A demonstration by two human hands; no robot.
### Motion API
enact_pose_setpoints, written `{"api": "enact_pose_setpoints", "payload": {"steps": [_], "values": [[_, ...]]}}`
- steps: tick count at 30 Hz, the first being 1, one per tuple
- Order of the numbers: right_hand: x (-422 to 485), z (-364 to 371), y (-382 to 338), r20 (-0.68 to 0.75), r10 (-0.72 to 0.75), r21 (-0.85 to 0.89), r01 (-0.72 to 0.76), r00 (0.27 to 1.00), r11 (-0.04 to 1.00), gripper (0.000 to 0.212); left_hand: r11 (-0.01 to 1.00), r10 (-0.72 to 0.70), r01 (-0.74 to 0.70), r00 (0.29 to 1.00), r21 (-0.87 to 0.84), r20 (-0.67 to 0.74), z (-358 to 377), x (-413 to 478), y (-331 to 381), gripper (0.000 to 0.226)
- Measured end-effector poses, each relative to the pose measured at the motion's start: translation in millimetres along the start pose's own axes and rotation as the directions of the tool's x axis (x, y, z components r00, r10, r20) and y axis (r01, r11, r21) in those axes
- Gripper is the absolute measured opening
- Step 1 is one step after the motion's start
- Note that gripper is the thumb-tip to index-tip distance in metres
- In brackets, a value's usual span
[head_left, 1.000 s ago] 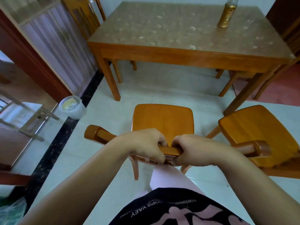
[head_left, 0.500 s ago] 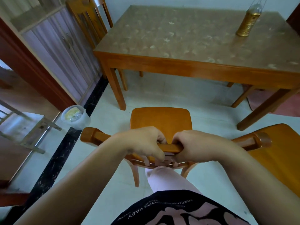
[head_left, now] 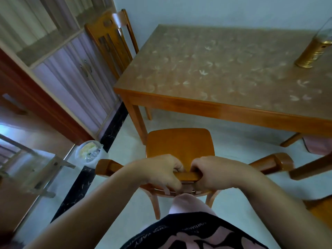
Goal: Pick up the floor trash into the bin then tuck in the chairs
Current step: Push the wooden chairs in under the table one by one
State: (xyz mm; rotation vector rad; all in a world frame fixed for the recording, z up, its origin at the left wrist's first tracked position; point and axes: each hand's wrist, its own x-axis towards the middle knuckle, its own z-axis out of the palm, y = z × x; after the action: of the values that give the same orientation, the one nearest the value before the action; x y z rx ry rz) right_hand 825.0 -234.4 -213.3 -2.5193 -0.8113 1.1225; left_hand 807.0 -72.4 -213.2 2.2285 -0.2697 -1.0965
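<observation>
A wooden chair (head_left: 179,142) stands right in front of me, its seat facing the wooden table (head_left: 224,112). My left hand (head_left: 158,170) and my right hand (head_left: 212,174) both grip the top rail of its backrest, side by side near the middle. The seat's front edge sits close to the table's near left leg. A small white bin (head_left: 89,152) with trash inside stands on the floor at the left. A second chair (head_left: 319,211) shows partly at the right edge. A third chair (head_left: 112,42) stands tucked at the table's far left side.
A gold bottle (head_left: 316,49) stands on the table's right part. A cabinet with curtained doors (head_left: 75,74) lines the left wall, with a dark floor strip (head_left: 115,123) below it. A metal frame (head_left: 41,166) lies at the left. A pink cloth (head_left: 319,146) hangs under the table.
The chair I hold has moved forward toward the table, and the table now looms closer. The chair at the right has slid almost out of view. Both hands keep their grip.
</observation>
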Motion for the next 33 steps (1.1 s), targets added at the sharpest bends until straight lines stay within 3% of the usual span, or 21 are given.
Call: {"api": "enact_pose_setpoints", "payload": {"steps": [11, 19, 27, 33], "values": [[46, -6, -21, -0.064, 0.065, -0.011, -0.066, 0.996, 0.998, 0.028, 0.999, 0.027, -0.03, 0.997, 0.045, 0.066, -38, 15, -44, 0.01], [84, -5, -42, -0.12, 0.119, 0.067, -0.112, 0.986, 0.991, 0.022, 0.993, 0.077, -0.083, 0.995, 0.083, 0.068, -71, 20, -79, 0.015], [107, -29, -38, -0.089, 0.174, 0.197, -0.154, 0.981, 0.968, 0.015, 0.993, 0.083, -0.093, 0.987, 0.074, 0.135, -106, 44, -86, 0.016], [143, -43, -27, -0.068, 0.156, 0.178, -0.142, 0.985, 0.974, 0.027, 0.992, 0.079, -0.091, 0.988, 0.087, 0.132, -126, 73, -102, 0.015]]}}
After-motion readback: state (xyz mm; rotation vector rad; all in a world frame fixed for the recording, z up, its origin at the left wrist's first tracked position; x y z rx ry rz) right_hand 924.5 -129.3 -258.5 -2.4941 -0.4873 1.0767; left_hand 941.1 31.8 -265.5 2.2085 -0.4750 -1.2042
